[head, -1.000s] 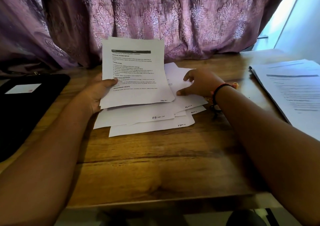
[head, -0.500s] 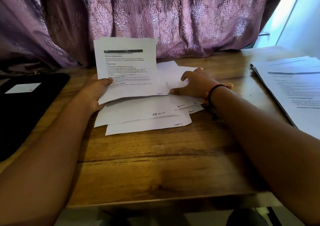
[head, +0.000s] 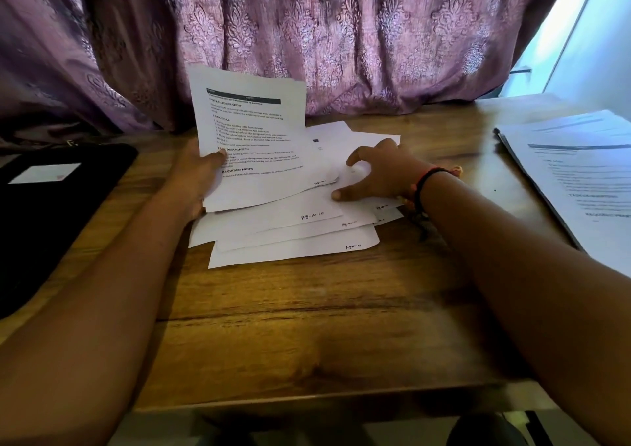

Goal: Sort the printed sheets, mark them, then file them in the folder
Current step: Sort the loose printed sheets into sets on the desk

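Purple curtain (head: pixel 307 35) hangs behind our tabletop (head: pixel 307 309), where our left hand (head: pixel 198 179) pinches a tilted bundle of printed sheets (head: pixel 252 138) by its edge, which we judge keeps the sorted ones apart. Our right hand (head: pixel 379 172) rests on the fanned pile (head: pixel 293 240), fingers (head: pixel 355 158) arched and gripping nothing, probably steadying it. Off to our left lies the black folder (head: pixel 51 213).

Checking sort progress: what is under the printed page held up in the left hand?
A fanned pile of white sheets lies on the table beneath it, handwritten marks at their lower right corners; the right hand rests on them. The held page covers their upper parts.
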